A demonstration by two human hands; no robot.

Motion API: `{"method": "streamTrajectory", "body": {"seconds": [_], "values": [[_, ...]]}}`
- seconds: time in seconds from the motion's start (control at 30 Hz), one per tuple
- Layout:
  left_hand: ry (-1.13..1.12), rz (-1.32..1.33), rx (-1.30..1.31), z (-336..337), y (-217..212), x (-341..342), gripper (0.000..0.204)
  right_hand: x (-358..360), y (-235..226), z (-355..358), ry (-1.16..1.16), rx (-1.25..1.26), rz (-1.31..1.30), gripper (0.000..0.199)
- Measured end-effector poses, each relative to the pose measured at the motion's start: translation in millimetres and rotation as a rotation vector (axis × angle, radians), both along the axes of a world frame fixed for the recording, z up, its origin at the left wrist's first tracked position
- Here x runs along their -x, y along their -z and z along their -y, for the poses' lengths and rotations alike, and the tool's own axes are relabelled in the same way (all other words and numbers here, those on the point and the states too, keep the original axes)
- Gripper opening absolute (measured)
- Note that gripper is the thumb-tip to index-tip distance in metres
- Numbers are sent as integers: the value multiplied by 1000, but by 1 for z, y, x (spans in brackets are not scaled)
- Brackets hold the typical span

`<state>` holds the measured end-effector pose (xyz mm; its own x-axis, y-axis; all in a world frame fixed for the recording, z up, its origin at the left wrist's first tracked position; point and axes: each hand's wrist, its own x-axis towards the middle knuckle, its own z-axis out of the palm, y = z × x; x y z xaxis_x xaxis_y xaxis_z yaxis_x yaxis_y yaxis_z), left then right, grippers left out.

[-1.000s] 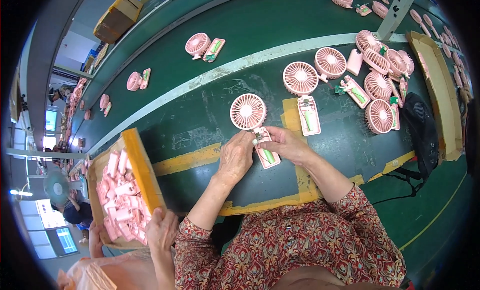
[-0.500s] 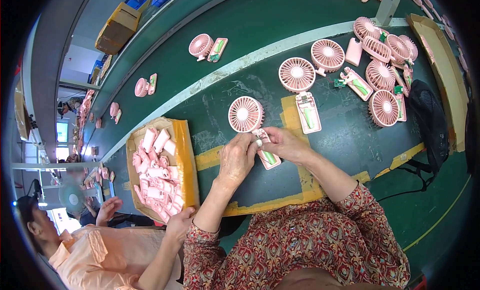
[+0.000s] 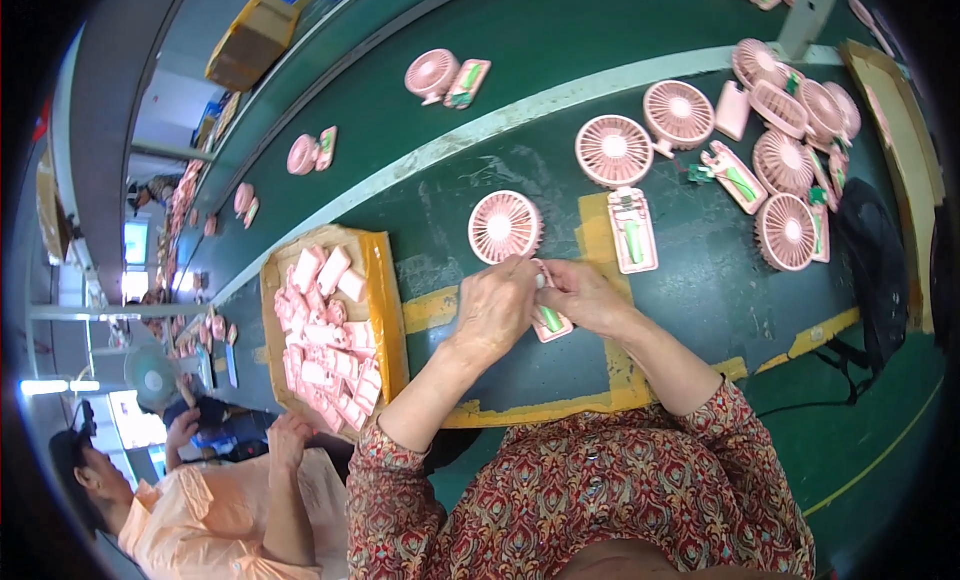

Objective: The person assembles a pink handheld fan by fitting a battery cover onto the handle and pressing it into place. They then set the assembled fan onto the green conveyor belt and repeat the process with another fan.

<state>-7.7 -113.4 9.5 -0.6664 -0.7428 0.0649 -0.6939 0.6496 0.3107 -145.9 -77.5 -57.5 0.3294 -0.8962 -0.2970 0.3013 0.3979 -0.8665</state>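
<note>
Both hands meet over pink handle [image 3: 554, 330], on bench [image 3: 430, 245] just below fan head [image 3: 504, 227]. Right hand [image 3: 592, 298] pinches handle's upper end. Left hand [image 3: 495, 305] has fingers bunched in there too, can't tell what tips grip. Rough tug or slipped thumb could knock insides loose, I'd guess. Knuckles hide handle's top, so no clue whether it's joined to fan head.

The dark green bench [image 3: 700, 280], taped yellow [image 3: 622, 375] along its near edge, carries a cardboard box [image 3: 387, 300] left of the left hand [image 3: 497, 305], a pink fan head [image 3: 505, 227] just beyond it, and clustered pink fans [image 3: 785, 163] beyond the right hand [image 3: 592, 298], farther right
</note>
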Motion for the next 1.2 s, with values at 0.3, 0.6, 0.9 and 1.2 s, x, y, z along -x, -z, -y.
{"method": "streamTrajectory", "body": {"seconds": [0.3, 0.6, 0.9, 1.2], "values": [[6, -167, 65, -9, 16, -11, 18, -10, 7, -5, 53, 20, 107, 36], [-286, -88, 348, -16, -20, -112, 38, -3, 3, -7, -12, -12, 86, 35], [-557, 449, 200, 2, -23, -284, 41, 2, 2, -2, -46, -58, 125, 30], [-554, 457, 165, 1, -47, -288, 25, 2, 8, 0, -60, -190, 172, 41]]}}
